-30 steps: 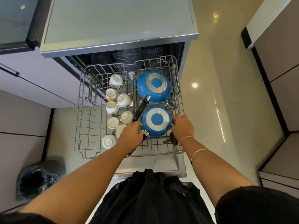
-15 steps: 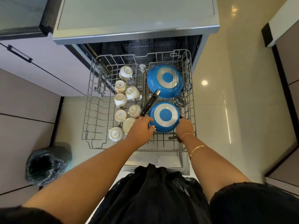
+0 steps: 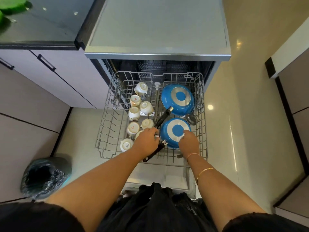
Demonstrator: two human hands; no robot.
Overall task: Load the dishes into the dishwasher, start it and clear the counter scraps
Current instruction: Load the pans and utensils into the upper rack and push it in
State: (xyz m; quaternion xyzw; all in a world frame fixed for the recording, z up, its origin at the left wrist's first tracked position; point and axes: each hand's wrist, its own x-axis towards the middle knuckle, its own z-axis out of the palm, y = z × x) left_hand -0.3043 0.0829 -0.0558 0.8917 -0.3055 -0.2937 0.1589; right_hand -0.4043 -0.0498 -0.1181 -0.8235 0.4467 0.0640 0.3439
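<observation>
The dishwasher's (image 3: pixel 157 27) wire rack (image 3: pixel 107 131) is pulled out. Two blue pans lie in it bottom up. The far pan (image 3: pixel 178 99) points its black handle (image 3: pixel 164 117) toward me. My left hand (image 3: pixel 147 142) grips the near pan (image 3: pixel 173 129) where its black handle (image 3: pixel 154 154) joins it. On that pan's near right rim sits my right hand (image 3: pixel 189 142), fingers curled onto the steel base. Several white cups (image 3: pixel 133 113) stand upside down to the left of the pans. A steel ladle bowl (image 3: pixel 190 118) lies between the pans at the right.
The open dishwasher door (image 3: pixel 160 178) lies flat under the rack, in front of my legs. A bin lined with a black bag (image 3: pixel 45 178) stands on the floor at the left. Green things (image 3: pixel 10 5) lie on the dark counter (image 3: pixel 43 22) at top left. Cabinets line both sides.
My right hand has moved left from the rack's right side onto the near pan's rim and base. My left hand stays at the handle. The view has shifted slightly.
</observation>
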